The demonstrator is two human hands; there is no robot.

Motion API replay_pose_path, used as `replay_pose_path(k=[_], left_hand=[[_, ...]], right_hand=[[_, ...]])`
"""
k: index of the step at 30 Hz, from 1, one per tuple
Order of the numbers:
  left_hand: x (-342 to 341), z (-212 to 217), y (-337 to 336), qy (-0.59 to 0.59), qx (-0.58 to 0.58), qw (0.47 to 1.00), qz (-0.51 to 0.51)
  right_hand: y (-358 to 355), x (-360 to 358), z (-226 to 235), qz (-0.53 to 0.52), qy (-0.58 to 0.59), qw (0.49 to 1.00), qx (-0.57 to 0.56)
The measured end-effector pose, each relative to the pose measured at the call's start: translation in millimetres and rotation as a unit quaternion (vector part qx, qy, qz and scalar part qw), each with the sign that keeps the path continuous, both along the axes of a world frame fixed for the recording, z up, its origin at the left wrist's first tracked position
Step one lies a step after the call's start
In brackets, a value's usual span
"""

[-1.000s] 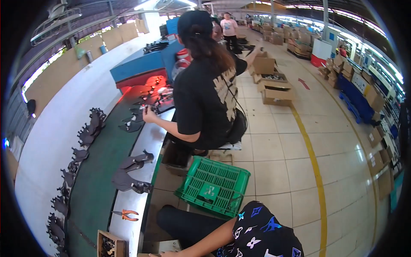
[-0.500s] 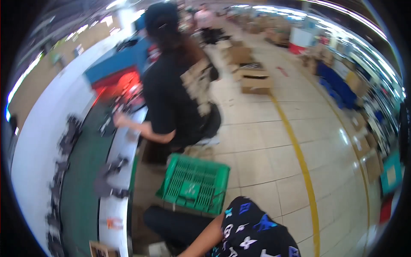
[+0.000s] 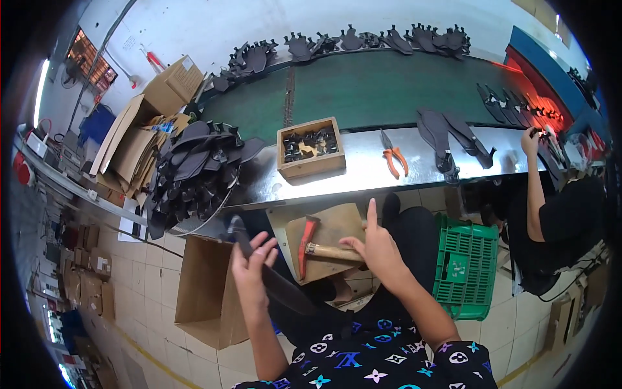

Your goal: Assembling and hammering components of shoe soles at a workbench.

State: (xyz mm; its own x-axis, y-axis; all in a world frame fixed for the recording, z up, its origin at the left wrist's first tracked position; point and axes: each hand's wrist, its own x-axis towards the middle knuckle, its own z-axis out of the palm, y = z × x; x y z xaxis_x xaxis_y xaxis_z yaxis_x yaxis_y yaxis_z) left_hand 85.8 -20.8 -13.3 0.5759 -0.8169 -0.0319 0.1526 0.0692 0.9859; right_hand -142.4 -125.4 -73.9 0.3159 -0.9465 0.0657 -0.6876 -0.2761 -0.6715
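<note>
A dark flat sandal sole (image 3: 285, 290) slants across my left hand (image 3: 251, 269), which grips it with thumb and fingers; its upper end is blurred. My right hand (image 3: 382, 251) points its index finger upward, with the thumb apart from it. Beside that thumb ends the wooden handle of a hammer (image 3: 327, 251), whose red head lies to the left on a worn tan board (image 3: 337, 223) in front of my lap. Whether the thumb touches the handle is hard to see. Orange-handled pliers (image 3: 392, 155) lie on the metal bench edge.
Small black parts fill a wooden box (image 3: 311, 172) on the bench (image 3: 363, 170), beside a heap of dark soles (image 3: 194, 168). More soles (image 3: 447, 139) lie rightward, before a green belt (image 3: 363, 91). An open carton (image 3: 204, 292), a green crate (image 3: 466, 269) and a co-worker (image 3: 573, 214) flank me.
My view has swung from the aisle and co-worker on the right round to the bench. Both hands and the hammer now show; earlier only one of my arms was in sight.
</note>
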Motion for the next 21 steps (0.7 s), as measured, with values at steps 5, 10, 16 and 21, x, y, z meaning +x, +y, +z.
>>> replay_pose_path(k=[5, 10, 16, 21], left_hand=[[-52.2, 0.8, -10.1, 0.047, -0.019, 0.998, -0.026], [-55.8, -87.5, -63.9, -0.395, 0.082, 0.914, 0.028], [-40.8, -45.1, -112.9, -0.571, 0.104, 0.814, 0.031], [13.2, -26.0, -256.2, -0.599, 0.051, 0.796, -0.075]], right_hand=[[-12.3, -28.8, -10.4, -0.09, -0.183, 0.978, 0.04], [-11.0, -81.8, -10.0, -0.231, -0.267, 0.931, 0.092], [19.8, -171.8, -27.1, -0.116, -0.558, 0.815, 0.106], [29.0, -188.0, -2.5, -0.177, -0.53, 0.822, -0.111]])
